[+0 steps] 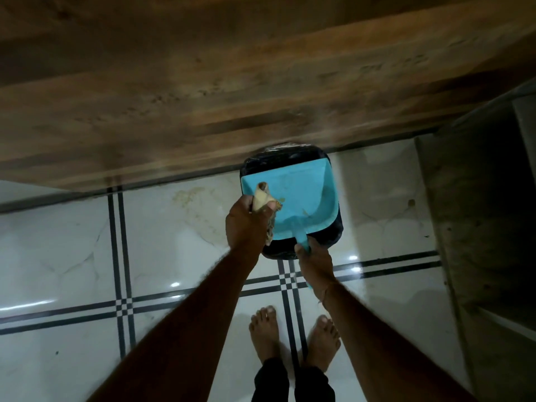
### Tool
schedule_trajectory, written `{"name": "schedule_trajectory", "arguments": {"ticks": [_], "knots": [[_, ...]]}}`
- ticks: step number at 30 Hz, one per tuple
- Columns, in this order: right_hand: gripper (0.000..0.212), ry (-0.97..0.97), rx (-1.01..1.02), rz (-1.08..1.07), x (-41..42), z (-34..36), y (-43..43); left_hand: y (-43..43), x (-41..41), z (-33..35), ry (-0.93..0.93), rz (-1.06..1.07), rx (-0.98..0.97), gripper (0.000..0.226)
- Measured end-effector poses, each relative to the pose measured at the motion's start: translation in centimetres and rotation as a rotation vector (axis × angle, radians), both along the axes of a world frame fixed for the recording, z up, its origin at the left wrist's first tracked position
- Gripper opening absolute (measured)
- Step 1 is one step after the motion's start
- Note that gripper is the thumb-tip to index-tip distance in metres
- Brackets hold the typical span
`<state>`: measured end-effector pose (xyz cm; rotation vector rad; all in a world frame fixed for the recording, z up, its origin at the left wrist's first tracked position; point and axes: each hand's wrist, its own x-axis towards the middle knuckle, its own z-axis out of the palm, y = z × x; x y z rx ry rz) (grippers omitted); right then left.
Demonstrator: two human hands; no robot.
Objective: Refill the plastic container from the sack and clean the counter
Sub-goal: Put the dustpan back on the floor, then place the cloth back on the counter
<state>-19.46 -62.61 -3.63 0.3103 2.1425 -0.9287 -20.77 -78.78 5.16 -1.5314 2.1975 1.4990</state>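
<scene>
- Right hand: fingers closing round blue dustpan handle; stiff, light plastic.
- Left hand: fingers bunching soft cloth, wiping pan over black bin.

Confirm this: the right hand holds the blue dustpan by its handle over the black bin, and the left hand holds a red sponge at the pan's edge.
Not quite. In the head view the left hand holds a pale, beige cloth, not a red sponge. The rest stands: the right hand grips the blue dustpan by its handle over the black bin.
</scene>
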Motion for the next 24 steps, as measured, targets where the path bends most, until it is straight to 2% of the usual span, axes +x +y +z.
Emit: {"name": "schedule_trajectory", "arguments": {"ticks": [4, 6, 8, 9, 11, 13, 16, 18, 21, 24], "knots": [[0.029, 0.013, 0.251, 0.213, -0.4, -0.1, 0.1, 0.0, -0.1, 0.7, 0.015, -0.065, -0.04, 0.025], [0.031, 0.043, 0.269, 0.192, -0.9, 1.4, 0.0, 0.0, 0.2, 1.5, -0.005, -0.116, -0.071, 0.026], [0.033, 0.135, 0.046, -0.037, -1.6, 3.9, 0.3, 0.3, 0.6, 2.7, -0.035, -0.187, -0.107, 0.029], [0.037, 0.082, -0.15, -0.201, -2.1, 6.0, 0.2, 0.6, 0.8, 3.5, -0.049, -0.241, -0.132, 0.032], [0.048, -0.19, -0.547, -0.376, -2.9, 11.2, 0.0, 1.7, 1.8, 5.7, -0.061, -0.398, -0.234, 0.038], [0.05, -0.347, -0.666, -0.371, -3.6, 15.9, 0.4, 3.2, 2.9, 8.7, -0.036, -0.559, -0.322, 0.039], [0.049, -0.358, -0.635, -0.297, -3.3, 21.8, 1.7, 5.4, 4.2, 14.1, 0.013, -0.709, -0.367, 0.03], [0.05, -0.329, -0.627, -0.305, -2.8, 26.1, 2.9, 6.3, 4.7, 18.7, 0.079, -0.728, -0.315, 0.028], [0.058, -0.241, -0.672, -0.387, -2.0, 33.0, 5.3, 7.5, 4.9, 26.3, 0.132, -0.551, -0.17, 0.05], [0.052, -0.161, -0.74, -0.411, -1.2, 40.8, 7.8, 8.6, 4.2, 33.8, 0.076, -0.393, 0.161, 0.053]]}}
